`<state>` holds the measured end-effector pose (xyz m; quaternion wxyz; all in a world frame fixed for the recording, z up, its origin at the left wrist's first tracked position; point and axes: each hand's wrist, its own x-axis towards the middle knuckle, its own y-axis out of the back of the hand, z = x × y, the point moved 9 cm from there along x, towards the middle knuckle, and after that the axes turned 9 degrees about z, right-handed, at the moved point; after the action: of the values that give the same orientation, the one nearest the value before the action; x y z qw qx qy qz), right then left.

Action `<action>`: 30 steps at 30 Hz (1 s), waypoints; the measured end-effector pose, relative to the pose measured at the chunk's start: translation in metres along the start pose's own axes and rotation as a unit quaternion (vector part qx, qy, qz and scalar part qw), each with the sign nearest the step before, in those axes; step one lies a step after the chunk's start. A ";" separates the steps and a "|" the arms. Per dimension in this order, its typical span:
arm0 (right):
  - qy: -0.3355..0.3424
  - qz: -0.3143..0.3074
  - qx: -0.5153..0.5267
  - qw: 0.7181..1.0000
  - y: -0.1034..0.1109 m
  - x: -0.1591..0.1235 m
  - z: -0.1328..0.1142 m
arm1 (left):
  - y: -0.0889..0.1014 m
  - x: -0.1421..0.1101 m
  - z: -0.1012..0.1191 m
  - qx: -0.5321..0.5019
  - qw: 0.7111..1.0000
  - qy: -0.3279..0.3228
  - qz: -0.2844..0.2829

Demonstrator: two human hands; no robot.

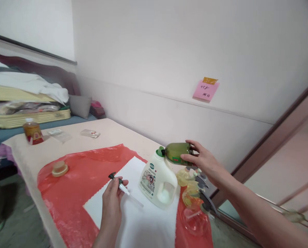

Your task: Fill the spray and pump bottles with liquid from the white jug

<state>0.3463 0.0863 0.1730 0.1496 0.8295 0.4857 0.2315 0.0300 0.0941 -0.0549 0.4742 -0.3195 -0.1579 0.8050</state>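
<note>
My left hand [114, 199] is closed round a pump dispenser head [123, 187], black at the top with a white body and a clear dip tube pointing down to the right. With my right hand [199, 155] I grip the base end of a green see-through bottle [178, 153], tilted on its side. The bottle's dark neck rests at the green-rimmed mouth of a large cream jug [156, 182] with a handle and a printed label. The jug stands upright on a white sheet [143, 227]. Whether liquid is flowing between them, I cannot tell.
Several clear pump bottles [195, 220] with yellowish or pinkish tints stand right of the jug. Red plastic sheeting [73, 186] carries a round beige lid [59, 168]. A bottle of amber liquid [32, 132] and plastic packets [90, 133] lie farther left. A pink note [206, 91] hangs on the wall.
</note>
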 end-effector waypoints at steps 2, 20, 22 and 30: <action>0.018 0.002 -0.030 0.999 0.000 0.007 -0.008 | 0.000 0.000 0.000 -0.002 1.000 0.005 0.000; 0.124 -0.002 -0.214 0.969 -0.029 0.039 -0.097 | 0.003 -0.002 0.006 -0.018 1.000 0.016 0.006; 0.129 -0.001 -0.214 0.968 -0.031 0.039 -0.098 | 0.002 -0.002 0.007 -0.018 1.000 0.015 0.005; 0.137 0.026 -0.165 0.976 -0.025 0.022 -0.087 | 0.002 -0.002 0.007 -0.014 1.000 0.016 0.006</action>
<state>0.2914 0.1197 0.2405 0.2105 0.7661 0.4346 0.4241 0.0248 0.0917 -0.0504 0.4675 -0.3400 -0.1602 0.8001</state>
